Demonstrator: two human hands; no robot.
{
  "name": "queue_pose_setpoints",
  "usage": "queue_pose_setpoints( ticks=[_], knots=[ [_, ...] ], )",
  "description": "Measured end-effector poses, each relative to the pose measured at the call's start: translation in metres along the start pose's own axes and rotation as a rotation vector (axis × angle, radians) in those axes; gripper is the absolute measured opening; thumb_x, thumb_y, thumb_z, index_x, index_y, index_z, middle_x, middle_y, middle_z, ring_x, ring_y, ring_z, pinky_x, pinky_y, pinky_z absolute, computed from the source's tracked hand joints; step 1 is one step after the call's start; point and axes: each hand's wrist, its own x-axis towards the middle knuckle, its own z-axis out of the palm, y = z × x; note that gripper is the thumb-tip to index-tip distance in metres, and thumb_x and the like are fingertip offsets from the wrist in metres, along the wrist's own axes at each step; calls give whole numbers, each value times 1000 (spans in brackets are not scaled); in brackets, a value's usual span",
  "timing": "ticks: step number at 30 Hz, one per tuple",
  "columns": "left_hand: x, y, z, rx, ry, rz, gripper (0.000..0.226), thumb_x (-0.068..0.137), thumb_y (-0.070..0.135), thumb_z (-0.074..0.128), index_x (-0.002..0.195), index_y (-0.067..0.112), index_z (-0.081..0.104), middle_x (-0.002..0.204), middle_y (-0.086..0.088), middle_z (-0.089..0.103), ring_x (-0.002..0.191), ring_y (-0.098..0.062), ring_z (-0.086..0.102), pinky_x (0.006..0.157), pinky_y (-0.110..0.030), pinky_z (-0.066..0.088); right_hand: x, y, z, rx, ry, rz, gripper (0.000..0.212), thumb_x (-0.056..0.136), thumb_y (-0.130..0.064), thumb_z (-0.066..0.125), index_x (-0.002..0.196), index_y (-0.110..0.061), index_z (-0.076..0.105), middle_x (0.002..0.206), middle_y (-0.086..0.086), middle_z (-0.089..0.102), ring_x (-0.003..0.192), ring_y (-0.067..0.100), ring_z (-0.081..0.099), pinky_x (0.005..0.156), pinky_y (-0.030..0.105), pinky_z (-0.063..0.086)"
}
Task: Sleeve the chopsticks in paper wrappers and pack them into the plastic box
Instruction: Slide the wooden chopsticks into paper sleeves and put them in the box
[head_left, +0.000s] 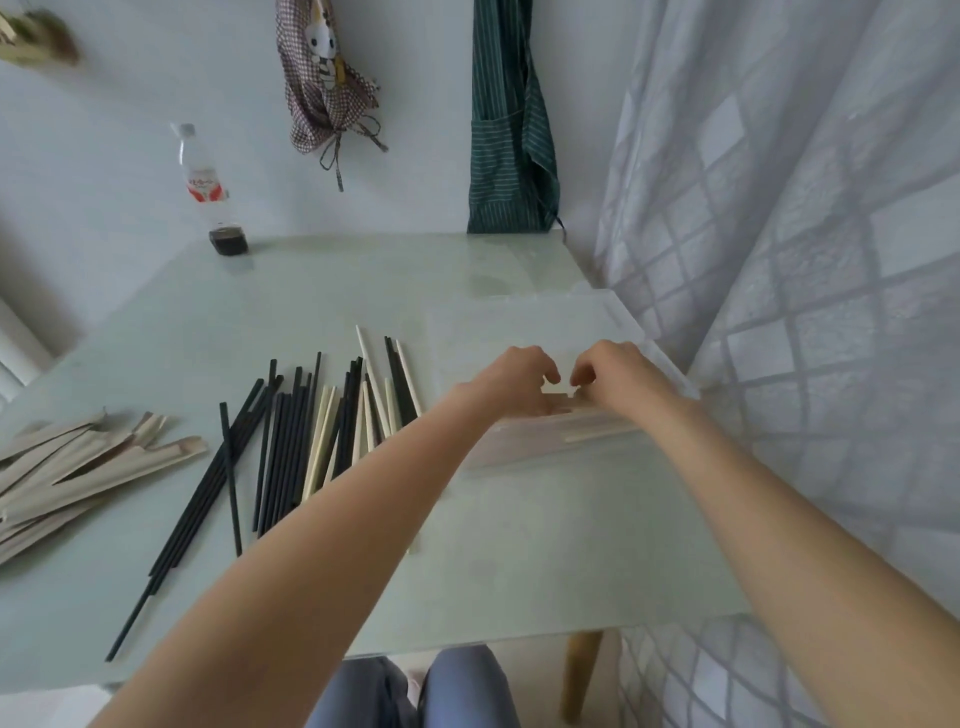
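Sleeved chopsticks under both curled hands, over plastic box.

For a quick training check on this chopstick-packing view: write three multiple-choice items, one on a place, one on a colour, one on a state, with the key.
1. Where do the paper wrappers lie?
A. at the table's left edge
B. inside the plastic box
C. beside the bottle

2. What colours are the loose chopsticks?
A. all red
B. black and pale cream
C. all green

3. What are the left hand and right hand doing?
A. resting flat, apart
B. lifting the bottle
C. meeting over the plastic box, fingers curled

Key: 1 A, the wrappers fan out at far left. 2 B, dark and pale sticks mix. 3 C, both hands pinch something pale at the box.
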Motion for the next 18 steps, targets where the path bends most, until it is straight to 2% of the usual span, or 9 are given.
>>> queue_pose_setpoints(
  ticks=[3,6,10,14,18],
  knots=[
    [-6,-1,-7,-69,54,26,40,88,20,63,126,11,57,128,-5,57,116,-20,54,95,-27,41,-1,-6,0,103,-4,-41,14,87,-14,63,96,-10,73,98,8,71,94,24,64,86,35,51],
    [-19,-8,-15,-136,166,-2,29,91,15,57,120,12,61,124,-4,60,113,-21,56,97,-31,44,-7,-21,-2,184,53,-94,18,90,-14,56,95,-10,73,95,8,72,92,24,64,84,37,52],
    [-45,-34,-25,-187,378,-70,24,92,13,52,112,13,63,114,-2,65,102,-19,60,88,-30,49,-16,-60,3,275,161,-178,23,92,-10,51,101,-10,72,99,7,71,95,23,64,88,37,51],
    [-78,-77,-43,-195,565,-210,20,93,16,48,106,13,63,106,-1,65,95,-21,61,82,-36,52,-25,-119,19,328,201,-300,26,92,-9,48,104,-12,70,103,5,71,96,20,63,86,35,51],
    [-117,-131,-54,-76,516,-406,27,91,13,46,115,13,59,116,-7,60,104,-26,58,87,-41,50,-31,-178,52,242,56,-400,25,94,-11,47,108,-9,68,106,8,67,97,24,62,83,34,51]
  ],
)
